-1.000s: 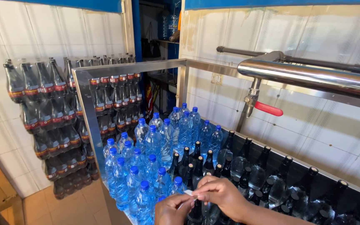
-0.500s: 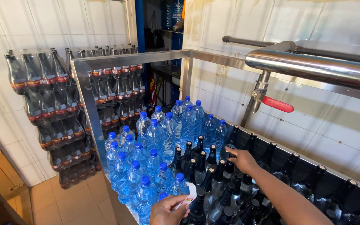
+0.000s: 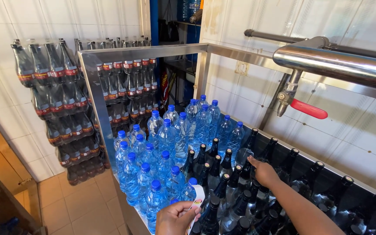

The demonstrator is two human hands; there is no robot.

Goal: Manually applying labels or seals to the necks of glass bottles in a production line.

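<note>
Left hand (image 3: 176, 217) pinches a small white label (image 3: 198, 198) betw. thumb & fingers, low at frame edge. Right hand (image 3: 264, 171) reaches fwd, fingers closed round the neck of a dark bottle (image 3: 245, 172) among black-capped ones. Bottle stands upright, up & right of the label; right hand's nearer. Blue-capped water bottles (image 3: 166, 143) crowd the left, steel frame (image 3: 93, 87) around.
</note>
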